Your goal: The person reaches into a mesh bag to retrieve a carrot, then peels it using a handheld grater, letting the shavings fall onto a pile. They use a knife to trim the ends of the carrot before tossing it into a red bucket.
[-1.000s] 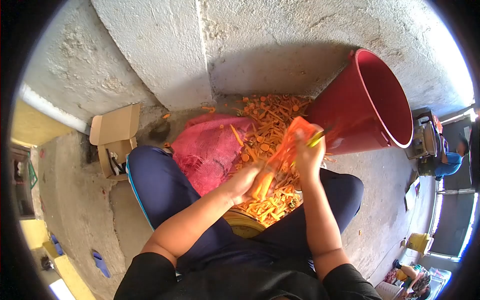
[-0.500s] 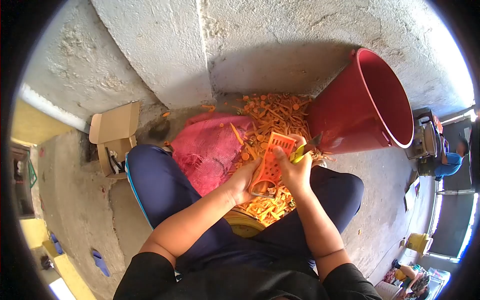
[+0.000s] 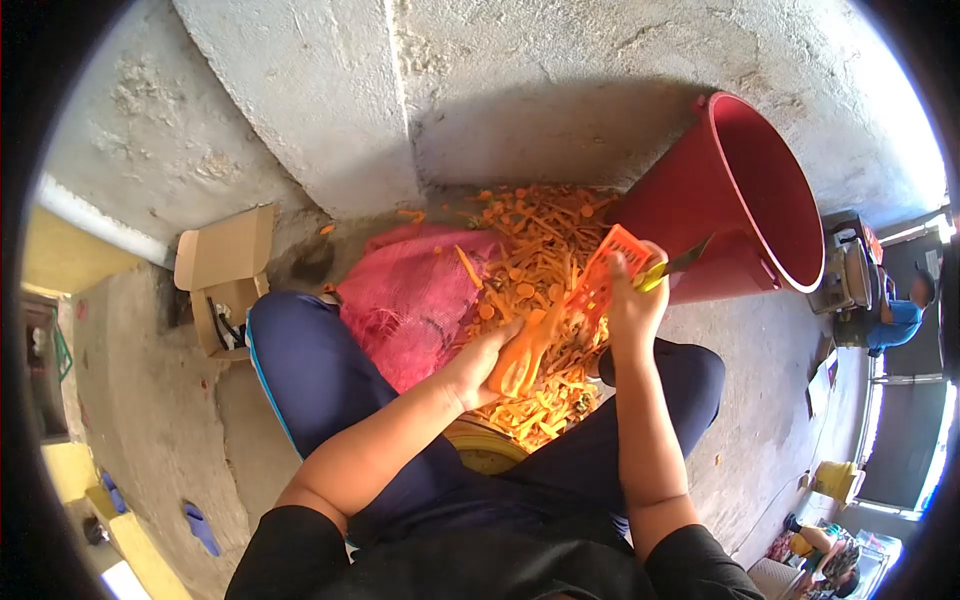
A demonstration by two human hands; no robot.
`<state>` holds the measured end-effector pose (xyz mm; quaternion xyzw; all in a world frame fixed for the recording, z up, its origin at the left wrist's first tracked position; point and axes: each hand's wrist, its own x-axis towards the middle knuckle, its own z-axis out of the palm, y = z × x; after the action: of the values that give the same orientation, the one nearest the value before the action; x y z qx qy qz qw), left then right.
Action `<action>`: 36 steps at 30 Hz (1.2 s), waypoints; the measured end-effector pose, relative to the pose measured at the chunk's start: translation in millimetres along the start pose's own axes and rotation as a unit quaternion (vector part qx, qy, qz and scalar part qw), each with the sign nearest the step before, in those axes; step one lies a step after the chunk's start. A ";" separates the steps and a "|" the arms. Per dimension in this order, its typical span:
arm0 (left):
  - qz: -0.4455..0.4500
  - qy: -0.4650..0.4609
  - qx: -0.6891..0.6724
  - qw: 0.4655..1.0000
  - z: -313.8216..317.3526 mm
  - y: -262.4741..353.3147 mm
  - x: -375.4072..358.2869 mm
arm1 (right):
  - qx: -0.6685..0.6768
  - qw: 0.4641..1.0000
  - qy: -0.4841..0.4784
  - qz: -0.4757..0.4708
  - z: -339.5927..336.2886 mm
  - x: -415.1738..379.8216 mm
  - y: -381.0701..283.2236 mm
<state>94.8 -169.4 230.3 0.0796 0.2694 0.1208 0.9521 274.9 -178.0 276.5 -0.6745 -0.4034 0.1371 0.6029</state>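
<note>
Left hand (image 3: 485,370) curled round a carrot (image 3: 519,362), thumb along the near side, lower fingers hidden behind it; carrot in the air above the gap between the bent legs (image 3: 685,385); long axis slanting, near end low and left, far end up and right, pointing toward the grater; exact tip hard to separate from the orange pieces behind.

In right hand (image 3: 637,305), fingers closed, an orange slotted grater (image 3: 612,258) and the yellow-green handle of a knife (image 3: 652,277) together; grater long axis also slanting, upper end away from the body and rightward, lower end near the carrot; contact between the two not certain; knife blade angled up and right, across the view of the red bucket (image 3: 670,200).

Below the hands, carrot strips (image 3: 545,418) heaped over a yellow tub (image 3: 480,450), much of its rim hidden by strips and legs; beyond, a loose pile of carrot pieces (image 3: 560,215) against the wall (image 3: 520,90); left of the pile, a pink mesh sack (image 3: 410,300); farther left, an open cardboard box (image 3: 225,250); bucket mouth rightward in view.
</note>
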 end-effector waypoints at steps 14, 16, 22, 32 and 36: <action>0.040 0.028 -0.046 0.998 11.8 6.0 1.6 | -0.033 0.989 -0.140 0.029 23.2 -46.3 -30.9; 0.045 0.028 -0.033 0.998 14.6 6.0 0.7 | -0.057 0.990 -0.129 0.022 23.5 -44.3 -29.5; 0.030 0.040 0.012 0.999 20.4 9.5 2.8 | -0.040 0.993 -0.080 0.082 22.7 -28.4 -16.5; 0.035 -0.038 0.138 0.989 -0.4 6.0 -5.6 | -0.098 0.986 0.137 -0.001 -34.2 41.3 24.4; 0.103 -0.011 0.253 0.962 5.9 15.5 -10.2 | -0.023 0.998 -0.003 0.061 -21.9 21.4 13.8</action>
<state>86.6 -157.8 243.7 0.3470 0.2714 0.1454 0.8859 308.5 -177.5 275.3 -0.7114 -0.3661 0.1661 0.5765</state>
